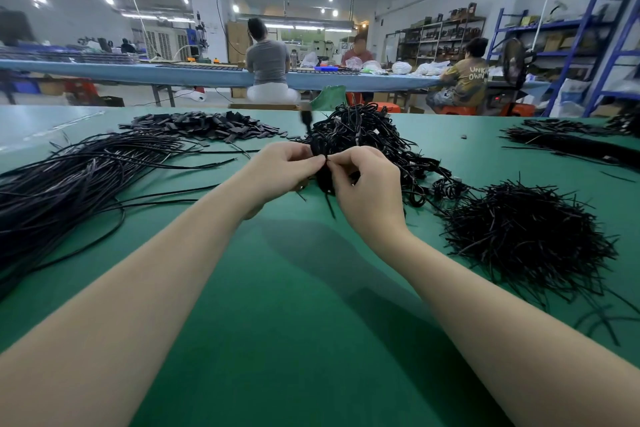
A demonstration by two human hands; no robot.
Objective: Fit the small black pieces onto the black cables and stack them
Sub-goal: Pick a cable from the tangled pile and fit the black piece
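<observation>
Two hands meet at the centre of the frame, above the green table [311, 288]. The left hand [277, 173] and the right hand [367, 191] both have fingers curled, their fingertips pinching together at one small black item between them; it looks like a cable end and a piece being brought together, but the item is too small and dark to tell which hand holds which. A short dark strand hangs below the hands.

Just behind the hands lies a tangled cable heap [360, 135]. At the left of the frame, long cables [69, 177] lie spread in a loose sheaf, and this may be the finished stack, though that cannot be told from here. In the upper left of the table sits a pile of flat pieces [204, 126]. At the right is a mound of short strands [526, 232], and more cables lie at the far right edge.

The step in hand seems to be the fitting itself: sliding a piece over a cable end. Next, the piece likely needs pushing fully on with a steady pinch while the other hand keeps the cable straight, and the cable can then be laid on a pile. Across the room, people sit at a long blue bench [173, 74].
</observation>
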